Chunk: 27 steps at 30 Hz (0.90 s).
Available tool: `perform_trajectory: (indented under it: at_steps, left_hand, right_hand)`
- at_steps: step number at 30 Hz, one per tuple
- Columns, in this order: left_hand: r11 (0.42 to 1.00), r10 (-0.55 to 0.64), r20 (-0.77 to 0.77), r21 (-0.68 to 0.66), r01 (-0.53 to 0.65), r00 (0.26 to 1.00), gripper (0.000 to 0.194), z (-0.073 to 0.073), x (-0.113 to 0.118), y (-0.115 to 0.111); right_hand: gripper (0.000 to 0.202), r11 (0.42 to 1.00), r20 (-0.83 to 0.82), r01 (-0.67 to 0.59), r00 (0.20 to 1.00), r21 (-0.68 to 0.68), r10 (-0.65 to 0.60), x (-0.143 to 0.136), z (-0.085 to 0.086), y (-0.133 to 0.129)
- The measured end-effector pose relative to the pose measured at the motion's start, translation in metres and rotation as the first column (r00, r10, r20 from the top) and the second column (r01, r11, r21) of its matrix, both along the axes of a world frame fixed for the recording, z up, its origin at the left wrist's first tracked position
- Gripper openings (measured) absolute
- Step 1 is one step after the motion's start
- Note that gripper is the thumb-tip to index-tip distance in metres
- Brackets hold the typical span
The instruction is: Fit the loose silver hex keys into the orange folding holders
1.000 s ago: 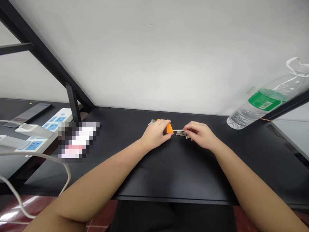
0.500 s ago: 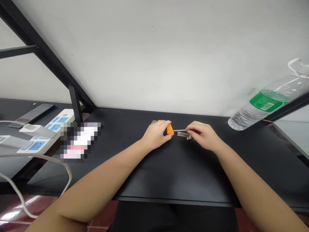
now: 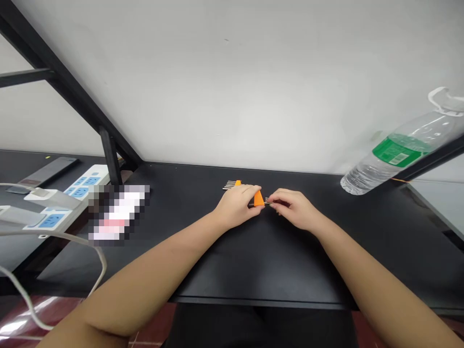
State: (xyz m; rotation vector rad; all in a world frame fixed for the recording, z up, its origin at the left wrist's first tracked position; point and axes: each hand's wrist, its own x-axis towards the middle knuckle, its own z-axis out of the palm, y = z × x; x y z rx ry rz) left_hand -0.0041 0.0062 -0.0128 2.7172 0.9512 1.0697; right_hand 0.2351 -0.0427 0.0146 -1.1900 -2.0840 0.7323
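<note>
Near the middle of the black desk, my left hand (image 3: 235,207) is closed around an orange hex key holder (image 3: 258,198). Straight ends of several metal hex keys (image 3: 229,185) stick out beyond its far left side. Thumb and fingers of my right hand (image 3: 296,209) pinch a hex key (image 3: 268,203) close against the holder's right side. Only a short bit of that key shows, and its bent end is hidden by my fingers. The other keys on this side are mostly covered by my right hand.
A large water bottle (image 3: 386,154) with a green label stands at the right by the wall. At the left lie a blurred-out phone-like object (image 3: 119,212), a white power strip (image 3: 85,186) with chargers and cables, and a dark flat device (image 3: 47,173). Black frame bars (image 3: 72,96) slant above.
My right hand has moved left, up to the holder, and much less of the hex key shows between the hands. My left hand keeps its hold on the holder.
</note>
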Motion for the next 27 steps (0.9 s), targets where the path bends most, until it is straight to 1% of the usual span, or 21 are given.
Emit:
perform_trajectory:
  at_steps: [2,5,7,9,11,14,18,21,22,23,24,25,26,27]
  left_hand:
    - [0.999,-0.022,0.003,0.041,0.022,1.000,0.044,0.000,0.001,-0.001]
    - [0.997,-0.041,0.002,0.067,0.041,0.999,0.041,0.002,0.001,-0.003]
    - [0.998,-0.044,-0.017,0.054,0.045,0.999,0.040,0.004,0.001,-0.005]
    - [0.999,-0.036,-0.047,0.025,0.038,0.998,0.043,0.006,0.002,-0.006]
    - [1.000,-0.017,-0.087,-0.003,0.017,0.996,0.049,0.007,0.003,-0.007]
    - [1.000,0.019,-0.153,-0.021,-0.023,0.988,0.053,0.009,0.004,-0.008]
    - [0.998,0.069,-0.186,0.008,-0.068,0.980,0.052,0.009,0.005,-0.010]
    - [0.996,0.094,-0.206,0.019,-0.092,0.974,0.051,0.007,0.006,-0.009]
    - [0.994,0.106,-0.214,0.018,-0.105,0.971,0.050,0.007,0.006,-0.009]
    - [0.992,0.122,-0.219,0.015,-0.122,0.968,0.050,0.007,0.006,-0.008]
    - [0.990,0.141,-0.221,0.010,-0.142,0.965,0.050,0.007,0.005,-0.007]
    - [0.987,0.157,-0.221,0.001,-0.161,0.963,0.050,0.007,0.005,-0.006]
    - [0.984,0.170,-0.218,-0.009,-0.176,0.961,0.051,0.008,0.004,-0.005]
    - [0.981,0.182,-0.215,-0.020,-0.191,0.960,0.052,0.009,0.003,-0.004]
  right_hand:
    - [0.010,0.994,-0.090,0.019,0.995,-0.107,-0.029,-0.010,-0.005,-0.001]
    - [0.020,0.961,-0.273,0.021,0.957,-0.275,-0.099,-0.020,-0.009,-0.002]
    - [0.024,0.935,-0.296,0.022,0.946,-0.355,-0.134,-0.022,-0.008,-0.001]
    - [0.025,0.924,-0.242,0.051,0.958,-0.378,-0.152,-0.023,-0.006,-0.001]
    - [0.024,0.931,-0.199,0.095,0.964,-0.353,-0.174,-0.022,-0.003,-0.002]
    - [0.025,0.928,-0.217,0.120,0.954,-0.353,-0.206,-0.023,-0.004,-0.003]
    - [0.029,0.892,-0.281,0.075,0.934,-0.447,-0.220,-0.029,-0.006,-0.003]
    - [0.031,0.878,-0.306,0.003,0.937,-0.478,-0.170,-0.031,-0.006,-0.002]
    - [0.030,0.893,-0.278,0.012,0.948,-0.449,-0.153,-0.028,-0.006,-0.001]
    - [0.029,0.923,-0.217,0.058,0.965,-0.381,-0.150,-0.024,-0.005,0.000]
    - [0.026,0.953,-0.127,0.127,0.978,-0.275,-0.167,-0.017,-0.005,0.002]
    - [0.024,0.970,-0.017,0.209,0.977,-0.122,-0.213,-0.009,-0.005,0.004]
    - [0.022,0.960,0.100,0.274,0.955,0.053,-0.278,-0.001,-0.005,0.007]
    - [0.021,0.942,0.197,0.294,0.926,0.162,-0.323,0.008,-0.005,0.009]
